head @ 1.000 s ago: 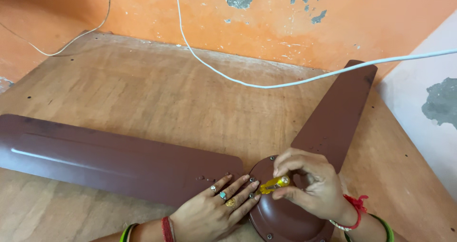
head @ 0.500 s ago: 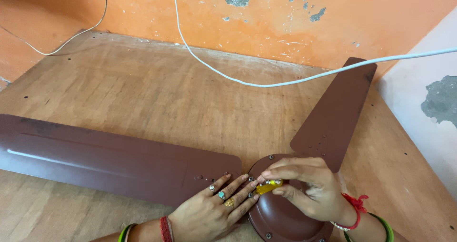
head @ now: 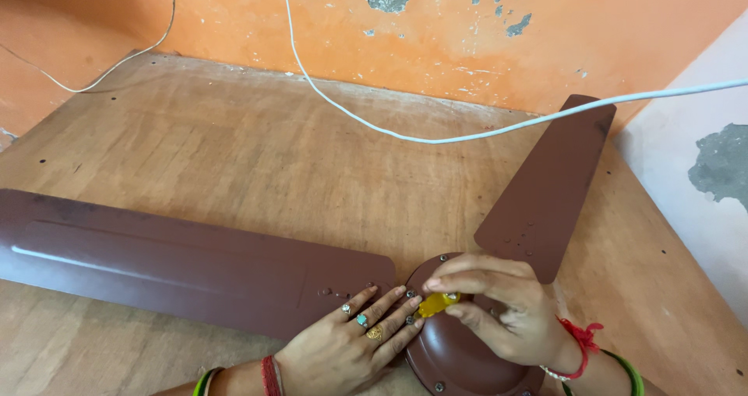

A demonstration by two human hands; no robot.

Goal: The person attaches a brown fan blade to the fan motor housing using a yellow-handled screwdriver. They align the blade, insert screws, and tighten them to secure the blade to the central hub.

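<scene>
A brown ceiling fan lies on a wooden board (head: 257,154). Its round motor hub (head: 460,357) sits near the bottom edge. My left hand (head: 351,345) rests flat, fingers spread, on the inner end of the long left blade (head: 156,260), fingertips at the hub's rim screws. My right hand (head: 499,306) is closed on a small yellow-handled screwdriver (head: 434,303), its tip pointing at the hub's left edge beside my left fingertips. A second blade (head: 549,182) reaches up to the right from the hub.
A white cable (head: 436,135) hangs across the board from the orange wall (head: 436,30) toward the right. A thinner wire (head: 101,73) trails at the far left corner. A pale wall (head: 701,186) borders the board on the right.
My right hand has dropped lower over the hub and turned the yellow screwdriver, its fingers now covering more of the handle. My left hand and the blades have stayed put.
</scene>
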